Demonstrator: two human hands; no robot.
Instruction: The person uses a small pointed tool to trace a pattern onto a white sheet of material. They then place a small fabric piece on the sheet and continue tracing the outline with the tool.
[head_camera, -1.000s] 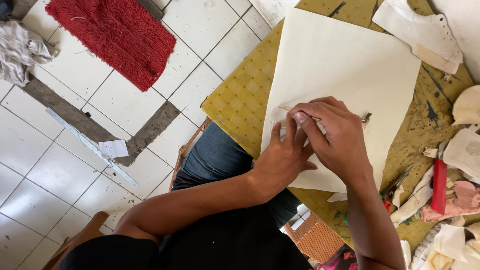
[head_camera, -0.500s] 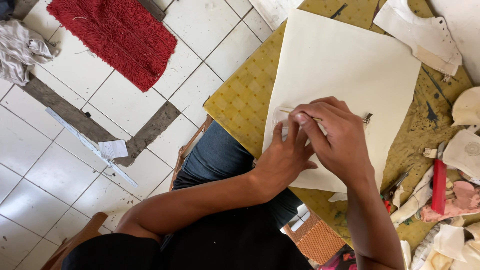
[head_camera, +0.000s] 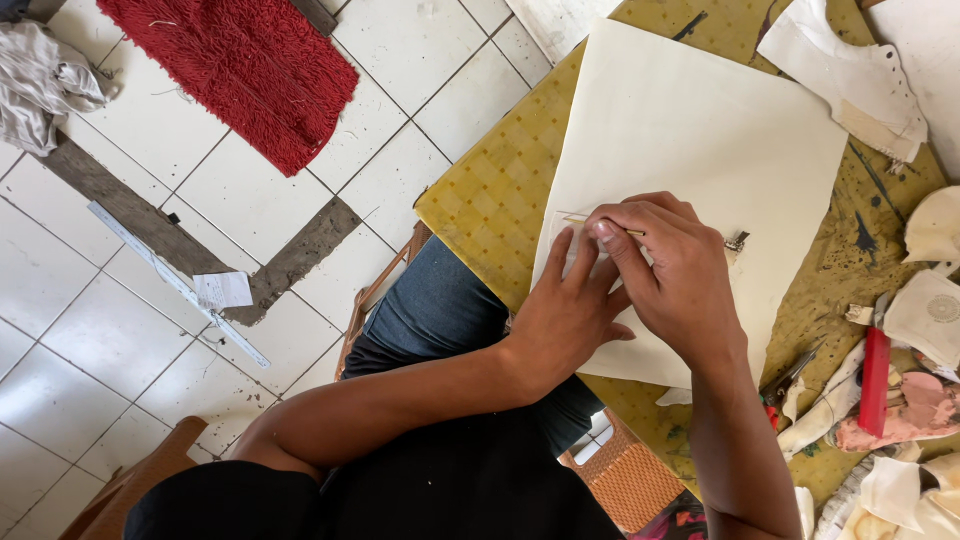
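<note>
A large cream sheet (head_camera: 700, 130) lies on a yellow patterned table (head_camera: 495, 195). My left hand (head_camera: 560, 315) presses flat on the sheet's near edge, fingers spread over a pale template piece. My right hand (head_camera: 670, 275) is closed on a thin pencil-like tool (head_camera: 600, 222), its tip touching the sheet beside the template. A small metal clip (head_camera: 738, 240) shows just past my right knuckles. My hands hide most of the template.
White cut pieces (head_camera: 850, 70) lie at the table's far right. A red-handled tool (head_camera: 874, 365), scissors (head_camera: 790, 375) and scraps crowd the right edge. On the tiled floor lie a red mat (head_camera: 240, 70), a grey cloth (head_camera: 40, 80) and a long ruler (head_camera: 170, 280).
</note>
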